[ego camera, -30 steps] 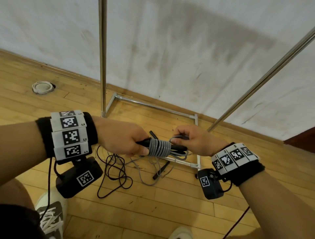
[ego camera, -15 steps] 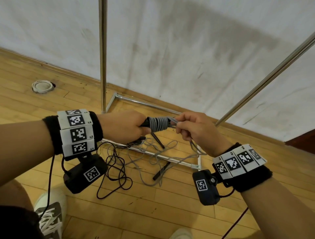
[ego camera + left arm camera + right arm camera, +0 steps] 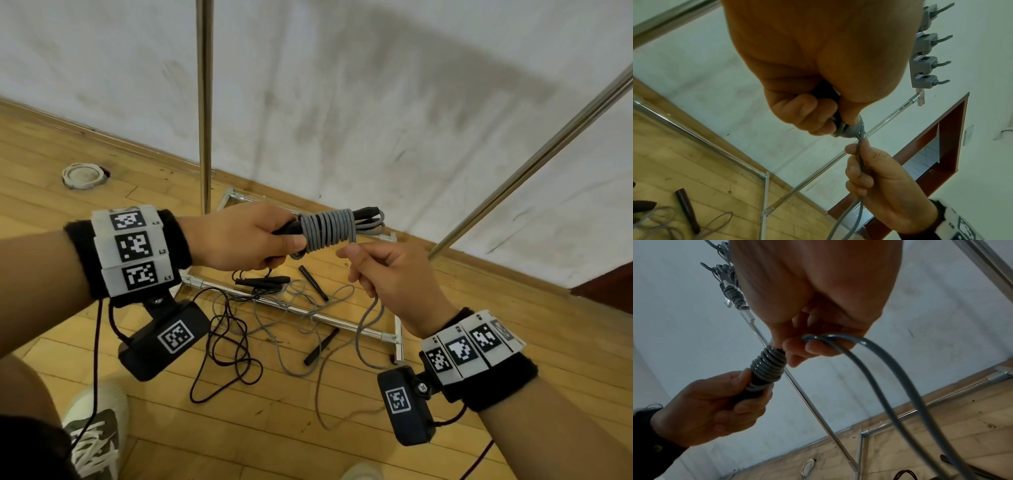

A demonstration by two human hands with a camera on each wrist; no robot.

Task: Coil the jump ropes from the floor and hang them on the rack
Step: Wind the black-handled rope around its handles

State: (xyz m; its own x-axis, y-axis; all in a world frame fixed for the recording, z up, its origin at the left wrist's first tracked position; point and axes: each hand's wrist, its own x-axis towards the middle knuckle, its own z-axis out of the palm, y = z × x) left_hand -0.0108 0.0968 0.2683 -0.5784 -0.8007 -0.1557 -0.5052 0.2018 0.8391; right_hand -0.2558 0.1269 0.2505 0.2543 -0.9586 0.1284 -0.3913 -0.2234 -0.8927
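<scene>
Left hand: fist round the black handles, grey rope coil wound beside its thumb, frame centre.
Right hand: pinches the coil's loose grey tail.

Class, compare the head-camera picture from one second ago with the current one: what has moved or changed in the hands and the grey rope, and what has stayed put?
Both hands lifted the grey rope bundle higher. The right hand left the bundle's end, dropped below it and now pinches the loose grey strand. The left hand still grips the handles; the black rope and the rack are unmoved.
</scene>
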